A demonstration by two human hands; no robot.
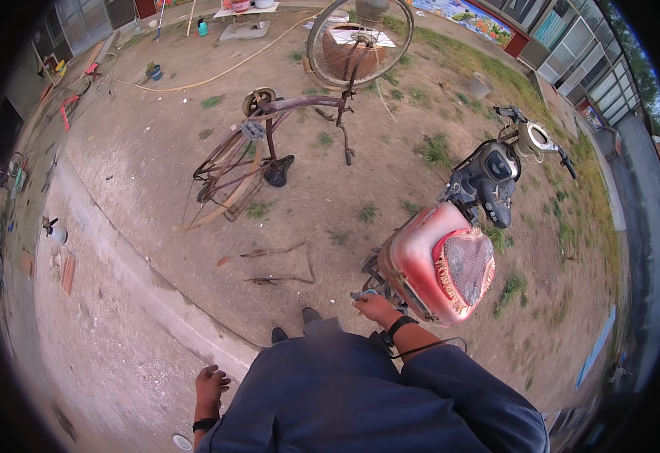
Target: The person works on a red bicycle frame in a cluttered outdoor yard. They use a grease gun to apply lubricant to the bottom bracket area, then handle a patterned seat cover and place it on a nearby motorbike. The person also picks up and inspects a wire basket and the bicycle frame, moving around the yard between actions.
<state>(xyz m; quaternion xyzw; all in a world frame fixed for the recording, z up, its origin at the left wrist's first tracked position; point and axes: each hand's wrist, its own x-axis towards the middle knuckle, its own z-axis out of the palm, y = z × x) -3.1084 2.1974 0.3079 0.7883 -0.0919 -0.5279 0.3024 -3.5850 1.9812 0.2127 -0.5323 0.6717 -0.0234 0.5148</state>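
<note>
Dark blue clothing (337,392) is seen nearest, along the bottom. A small greyish object (364,293), kind unclear, is pinched between closed fingers of the right hand (376,308), near a red scooter (409,260). The left hand (210,389) is loosely half-curled, nothing visible in it, over the concrete (103,302). Beyond the concrete's edge, a bicycle (303,103) is upturned on dirt (337,215), its front wheel (362,38) fitted; a bent metal piece (273,281) lies apart. What else is finished cannot be told.
</note>
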